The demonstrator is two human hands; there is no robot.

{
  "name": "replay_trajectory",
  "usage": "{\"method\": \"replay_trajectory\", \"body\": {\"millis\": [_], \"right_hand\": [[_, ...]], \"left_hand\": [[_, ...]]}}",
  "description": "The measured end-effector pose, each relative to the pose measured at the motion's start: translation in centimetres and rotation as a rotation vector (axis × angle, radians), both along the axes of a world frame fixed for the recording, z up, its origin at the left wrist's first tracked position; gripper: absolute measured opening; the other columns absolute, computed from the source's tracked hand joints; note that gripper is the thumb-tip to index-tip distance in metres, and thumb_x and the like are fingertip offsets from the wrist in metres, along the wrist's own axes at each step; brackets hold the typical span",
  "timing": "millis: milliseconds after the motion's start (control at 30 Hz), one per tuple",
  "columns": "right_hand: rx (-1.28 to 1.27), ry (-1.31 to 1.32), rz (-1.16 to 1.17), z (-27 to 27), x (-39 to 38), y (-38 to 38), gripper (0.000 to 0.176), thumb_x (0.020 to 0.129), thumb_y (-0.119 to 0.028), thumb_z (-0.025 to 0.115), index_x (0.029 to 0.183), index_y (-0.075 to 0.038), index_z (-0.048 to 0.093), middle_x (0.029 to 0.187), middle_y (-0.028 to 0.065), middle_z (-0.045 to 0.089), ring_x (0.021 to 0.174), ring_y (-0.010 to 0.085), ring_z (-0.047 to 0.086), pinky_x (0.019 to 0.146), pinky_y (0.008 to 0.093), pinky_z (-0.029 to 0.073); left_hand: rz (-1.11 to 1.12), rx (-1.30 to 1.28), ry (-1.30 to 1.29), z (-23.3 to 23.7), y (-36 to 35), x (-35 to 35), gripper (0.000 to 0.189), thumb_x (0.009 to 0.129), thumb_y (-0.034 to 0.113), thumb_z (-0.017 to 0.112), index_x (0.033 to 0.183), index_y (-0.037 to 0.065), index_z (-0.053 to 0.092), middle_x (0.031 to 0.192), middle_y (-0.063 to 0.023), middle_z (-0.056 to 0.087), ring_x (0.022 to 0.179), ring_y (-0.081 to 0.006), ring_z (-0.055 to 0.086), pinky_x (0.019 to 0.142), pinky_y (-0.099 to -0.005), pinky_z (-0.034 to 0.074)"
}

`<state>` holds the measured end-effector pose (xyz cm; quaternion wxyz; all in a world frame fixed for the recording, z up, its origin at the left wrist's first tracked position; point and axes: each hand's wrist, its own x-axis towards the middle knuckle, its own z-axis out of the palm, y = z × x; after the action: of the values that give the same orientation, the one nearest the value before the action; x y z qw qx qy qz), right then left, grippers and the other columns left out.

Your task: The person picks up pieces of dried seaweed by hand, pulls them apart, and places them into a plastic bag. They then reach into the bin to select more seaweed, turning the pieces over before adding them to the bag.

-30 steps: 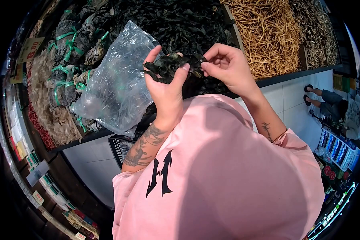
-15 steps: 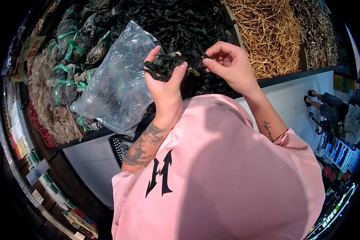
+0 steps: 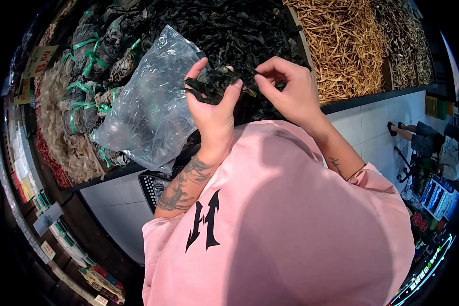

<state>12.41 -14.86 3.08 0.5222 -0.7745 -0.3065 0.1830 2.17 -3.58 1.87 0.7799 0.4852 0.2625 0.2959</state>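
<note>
A dark green clump of dried seaweed (image 3: pixel 214 84) lies across my left hand (image 3: pixel 212 115), held between the thumb and the fingers. My right hand (image 3: pixel 289 92) is closed in a pinch at the clump's right end, thumb and forefinger meeting at its edge. What sits between those fingertips looks like a bit of the same seaweed. Behind both hands spreads a large heap of dark dried seaweed (image 3: pixel 224 30). A clear plastic bag (image 3: pixel 148 109) rests on the goods just left of my left hand, crumpled and puffed.
Seaweed bundles tied with green string (image 3: pixel 89 46) lie at the left, beside pale dried strips (image 3: pixel 61 122). Golden dried strands (image 3: pixel 341 46) fill the bin at the right. A dark ledge (image 3: pixel 377 97) edges the display. Another person's legs (image 3: pixel 415 133) show at far right.
My right hand has shifted slightly left, closer to the seaweed in my left hand. My left hand and the plastic bag stay nearly still. The person at far right has moved slightly.
</note>
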Motion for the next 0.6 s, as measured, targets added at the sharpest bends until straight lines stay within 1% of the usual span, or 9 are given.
{"method": "replay_trajectory", "body": {"millis": [67, 200, 367, 433, 600], "right_hand": [[0.01, -0.011, -0.038, -0.12, -0.11, 0.07, 0.012, 0.081, -0.007, 0.066, 0.088, 0.002, 0.065, 0.073, 0.0071, 0.066, 0.06, 0.0097, 0.059, 0.057, 0.023, 0.048], [-0.012, -0.062, -0.024, -0.25, -0.12, 0.13, 0.014, 0.082, -0.009, 0.067, 0.089, 0.003, 0.066, 0.072, 0.0075, 0.065, 0.058, 0.0094, 0.058, 0.055, 0.0232, 0.047], [0.037, -0.11, -0.029, -0.86, -0.64, 0.3, 0.019, 0.081, -0.012, 0.071, 0.087, 0.004, 0.065, 0.07, 0.0067, 0.062, 0.057, 0.0089, 0.057, 0.054, 0.0231, 0.046], [0.033, -0.098, -0.041, -0.81, -0.7, 0.35, 0.018, 0.081, -0.011, 0.071, 0.087, 0.004, 0.066, 0.07, 0.0065, 0.062, 0.057, 0.0089, 0.057, 0.054, 0.0229, 0.046], [0.012, -0.077, -0.068, -0.78, -0.8, 0.42, 0.014, 0.079, -0.008, 0.07, 0.086, 0.003, 0.066, 0.07, 0.007, 0.063, 0.057, 0.0092, 0.059, 0.053, 0.0227, 0.047]], "left_hand": [[0.002, 0.006, 0.004, -0.11, 0.02, 0.03, 0.059, 0.079, -0.006, 0.068, 0.13, 0.003, 0.039, 0.103, -0.0083, 0.06, 0.093, -0.0128, 0.059, 0.085, -0.0264, 0.05], [0.002, 0.008, 0.02, -0.34, 0.04, 0.04, 0.059, 0.079, -0.006, 0.068, 0.13, 0.003, 0.039, 0.103, -0.0082, 0.06, 0.093, -0.0129, 0.059, 0.085, -0.0264, 0.05], [0.013, 0.011, 0.01, -0.25, -0.12, 0.07, 0.059, 0.079, -0.006, 0.068, 0.129, 0.003, 0.039, 0.103, -0.008, 0.059, 0.093, -0.0127, 0.059, 0.085, -0.0263, 0.05], [0.0, 0.076, 0.064, -0.13, -0.12, -0.05, 0.059, 0.079, -0.005, 0.068, 0.129, 0.003, 0.039, 0.103, -0.008, 0.059, 0.093, -0.0127, 0.059, 0.084, -0.0264, 0.05], [0.002, 0.158, 0.082, -0.45, -0.22, -0.1, 0.06, 0.077, -0.004, 0.07, 0.128, 0.003, 0.039, 0.105, -0.0082, 0.057, 0.094, -0.0128, 0.058, 0.085, -0.0268, 0.049]]}}
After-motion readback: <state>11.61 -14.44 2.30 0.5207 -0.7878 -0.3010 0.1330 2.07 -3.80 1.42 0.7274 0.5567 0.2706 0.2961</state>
